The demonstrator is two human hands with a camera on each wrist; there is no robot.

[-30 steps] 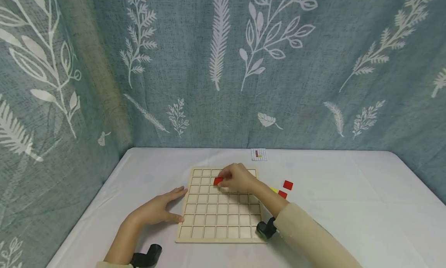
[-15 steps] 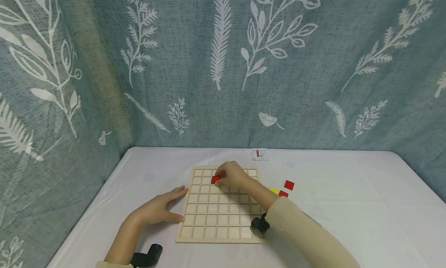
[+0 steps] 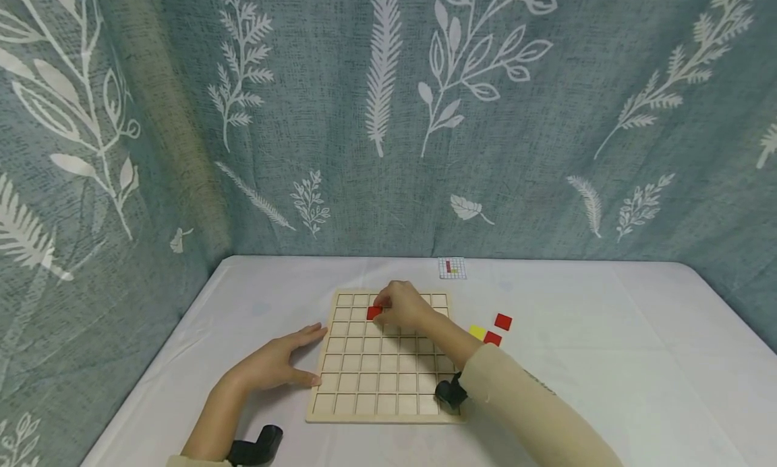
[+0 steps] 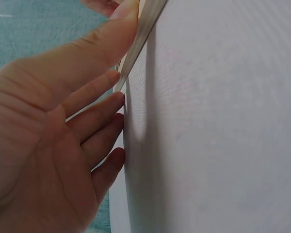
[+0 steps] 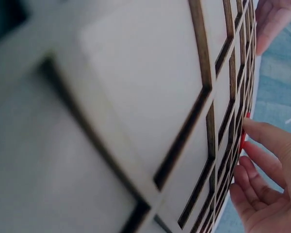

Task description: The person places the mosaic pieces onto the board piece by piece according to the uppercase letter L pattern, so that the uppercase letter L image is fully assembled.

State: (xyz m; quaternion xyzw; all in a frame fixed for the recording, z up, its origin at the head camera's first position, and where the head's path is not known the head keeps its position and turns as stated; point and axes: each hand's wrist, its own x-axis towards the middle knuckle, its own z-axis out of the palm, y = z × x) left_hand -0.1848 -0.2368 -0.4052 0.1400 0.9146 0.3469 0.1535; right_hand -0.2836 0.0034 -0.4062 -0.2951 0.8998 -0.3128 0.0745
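A wooden grid board (image 3: pixel 359 384) lies on the white table, with square cells edged by raised lines. My right hand (image 3: pixel 405 307) reaches over its far part and pinches a red square tile (image 3: pixel 373 313) between thumb and fingers. That tile sits at a cell in the second row from the back, left of the middle. In the right wrist view only a thin red edge of the tile (image 5: pixel 243 140) shows at the fingertips. Along the board's left edge my left hand (image 3: pixel 276 363) is spread, its thumb and fingertips touching the wood.
Right of the board lie two loose red tiles (image 3: pixel 502 321) and a yellow tile (image 3: pixel 477 332), partly behind my right forearm. Behind the board is a small printed grid card (image 3: pixel 452 268) with red and yellow marks. A patterned green curtain (image 3: pixel 388 204) hangs behind the table.
My right hand has moved a little left and away from me with the red tile, then nearly stopped over one cell. The left hand stays where it was.
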